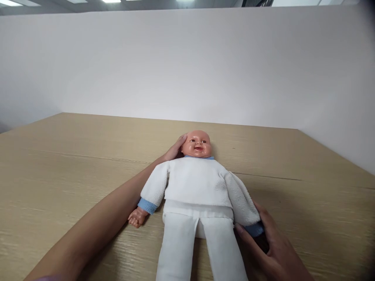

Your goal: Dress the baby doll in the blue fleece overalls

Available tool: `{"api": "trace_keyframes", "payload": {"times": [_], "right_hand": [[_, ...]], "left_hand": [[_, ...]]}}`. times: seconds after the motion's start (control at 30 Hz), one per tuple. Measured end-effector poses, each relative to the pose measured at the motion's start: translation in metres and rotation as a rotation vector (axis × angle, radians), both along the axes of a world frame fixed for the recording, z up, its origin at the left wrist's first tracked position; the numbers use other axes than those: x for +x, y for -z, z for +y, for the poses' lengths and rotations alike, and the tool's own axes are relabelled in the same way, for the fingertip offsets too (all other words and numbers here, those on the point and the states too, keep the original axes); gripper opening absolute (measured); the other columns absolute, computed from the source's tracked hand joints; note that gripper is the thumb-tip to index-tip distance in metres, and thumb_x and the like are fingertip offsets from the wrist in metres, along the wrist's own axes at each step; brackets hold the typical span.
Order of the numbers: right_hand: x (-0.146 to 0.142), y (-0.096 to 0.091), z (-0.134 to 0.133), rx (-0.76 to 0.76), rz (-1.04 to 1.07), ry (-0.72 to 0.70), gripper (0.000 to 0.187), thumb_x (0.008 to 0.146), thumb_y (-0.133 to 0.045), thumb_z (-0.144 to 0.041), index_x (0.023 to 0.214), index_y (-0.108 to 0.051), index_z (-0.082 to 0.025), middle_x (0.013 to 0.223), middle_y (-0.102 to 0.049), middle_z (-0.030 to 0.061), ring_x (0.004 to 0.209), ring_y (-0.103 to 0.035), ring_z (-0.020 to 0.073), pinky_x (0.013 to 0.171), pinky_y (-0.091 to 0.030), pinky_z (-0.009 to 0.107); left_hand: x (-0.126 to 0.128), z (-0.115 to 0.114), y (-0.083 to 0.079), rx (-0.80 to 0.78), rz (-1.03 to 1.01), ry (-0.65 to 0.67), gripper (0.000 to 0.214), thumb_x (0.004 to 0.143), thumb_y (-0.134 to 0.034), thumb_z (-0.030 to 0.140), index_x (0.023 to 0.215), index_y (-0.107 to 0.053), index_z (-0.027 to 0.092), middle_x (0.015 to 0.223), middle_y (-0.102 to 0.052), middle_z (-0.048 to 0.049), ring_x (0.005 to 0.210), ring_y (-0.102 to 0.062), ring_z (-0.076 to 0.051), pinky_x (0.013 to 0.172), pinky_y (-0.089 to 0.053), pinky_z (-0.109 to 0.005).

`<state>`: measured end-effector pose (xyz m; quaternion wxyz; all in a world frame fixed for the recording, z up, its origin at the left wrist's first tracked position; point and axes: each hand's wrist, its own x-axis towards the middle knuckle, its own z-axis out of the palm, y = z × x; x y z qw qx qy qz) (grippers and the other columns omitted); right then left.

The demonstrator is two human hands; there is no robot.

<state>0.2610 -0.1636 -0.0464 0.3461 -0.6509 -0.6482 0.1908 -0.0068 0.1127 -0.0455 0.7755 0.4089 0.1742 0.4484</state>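
A baby doll (199, 183) lies face up on the table with its head toward the far side. It wears a white fleece top with blue collar and cuffs, and white trousers. My left hand (176, 148) cups the side of the doll's head, its thumb on the temple and the other fingers mostly hidden behind. At the lower right, my right hand (271, 244) curls round the doll's sleeve near the blue cuff (254, 229), with one digit against the hip. The doll's other hand (137, 217) rests beside my left forearm. Its feet are outside the view.
The doll lies on a light wood-grain table (73, 168) with a seam running across it. Beyond the far edge stands a plain white wall or partition (187, 66). Ceiling lights (111, 1) show above it.
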Motion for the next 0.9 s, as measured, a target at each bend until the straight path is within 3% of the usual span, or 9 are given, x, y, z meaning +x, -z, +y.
{"api": "trace_keyframes", "payload": {"times": [0.07, 0.2, 0.37, 0.47, 0.67, 0.8, 0.9], "right_hand": [[0.001, 0.001, 0.0, -0.039, -0.001, -0.017, 0.068, 0.098, -0.064, -0.065, 0.155, -0.054, -0.029, 0.149, -0.071, 0.0132, 0.131, -0.072, 0.0386, 0.104, -0.065, 0.05], [0.0, 0.0, 0.001, -0.054, 0.002, -0.026, 0.067, 0.099, -0.063, -0.065, 0.155, -0.052, -0.028, 0.15, -0.069, 0.0141, 0.133, -0.07, 0.039, 0.107, -0.063, 0.053], [-0.001, -0.003, 0.001, -0.051, 0.009, -0.05, 0.069, 0.098, -0.063, -0.066, 0.154, -0.052, -0.026, 0.148, -0.07, 0.0159, 0.131, -0.071, 0.039, 0.107, -0.062, 0.052], [0.0, -0.004, 0.001, -0.055, 0.022, -0.059, 0.069, 0.098, -0.063, -0.066, 0.155, -0.051, -0.027, 0.15, -0.069, 0.0151, 0.133, -0.07, 0.0394, 0.107, -0.062, 0.053], [-0.002, -0.008, 0.004, -0.039, 0.031, -0.084, 0.067, 0.099, -0.063, -0.065, 0.154, -0.053, -0.027, 0.147, -0.07, 0.0157, 0.13, -0.071, 0.0402, 0.107, -0.061, 0.056], [-0.004, -0.008, 0.004, 0.006, 0.02, -0.112, 0.063, 0.102, -0.062, -0.062, 0.153, -0.054, -0.026, 0.149, -0.069, 0.0158, 0.133, -0.068, 0.039, 0.112, -0.058, 0.055], [-0.002, -0.002, -0.004, 0.023, 0.005, -0.122, 0.07, 0.103, -0.062, -0.059, 0.163, -0.043, -0.027, 0.156, -0.063, 0.0156, 0.139, -0.066, 0.0366, 0.114, -0.058, 0.052]], "left_hand": [[-0.001, -0.003, -0.003, 0.008, 0.017, 0.039, 0.058, 0.105, -0.063, 0.053, 0.146, -0.068, 0.012, 0.144, -0.074, -0.016, 0.146, -0.062, -0.035, 0.134, -0.034, -0.048], [0.001, -0.003, -0.002, 0.032, -0.003, -0.023, 0.052, 0.103, -0.067, 0.052, 0.136, -0.074, 0.012, 0.141, -0.076, -0.0161, 0.145, -0.062, -0.036, 0.133, -0.037, -0.049], [0.002, 0.003, 0.005, -0.013, 0.023, -0.046, 0.053, 0.105, -0.063, 0.051, 0.139, -0.072, 0.013, 0.14, -0.077, -0.0148, 0.143, -0.064, -0.034, 0.132, -0.037, -0.048], [0.001, 0.002, 0.005, -0.058, 0.054, 0.024, 0.06, 0.106, -0.057, 0.057, 0.142, -0.07, 0.01, 0.14, -0.076, -0.0166, 0.142, -0.065, -0.034, 0.133, -0.036, -0.049], [-0.005, -0.005, -0.007, -0.113, 0.14, 0.118, 0.067, 0.111, -0.042, 0.06, 0.147, -0.067, 0.008, 0.141, -0.075, -0.0176, 0.142, -0.065, -0.034, 0.134, -0.034, -0.049], [-0.01, -0.012, -0.016, -0.093, 0.19, 0.146, 0.068, 0.11, -0.044, 0.061, 0.149, -0.065, 0.01, 0.149, -0.07, -0.0165, 0.146, -0.061, -0.033, 0.133, -0.036, -0.047], [-0.017, -0.024, -0.022, 0.017, 0.341, 0.012, 0.066, 0.108, -0.047, 0.061, 0.149, -0.064, 0.012, 0.153, -0.068, -0.0161, 0.147, -0.06, -0.033, 0.13, -0.04, -0.047]]}}
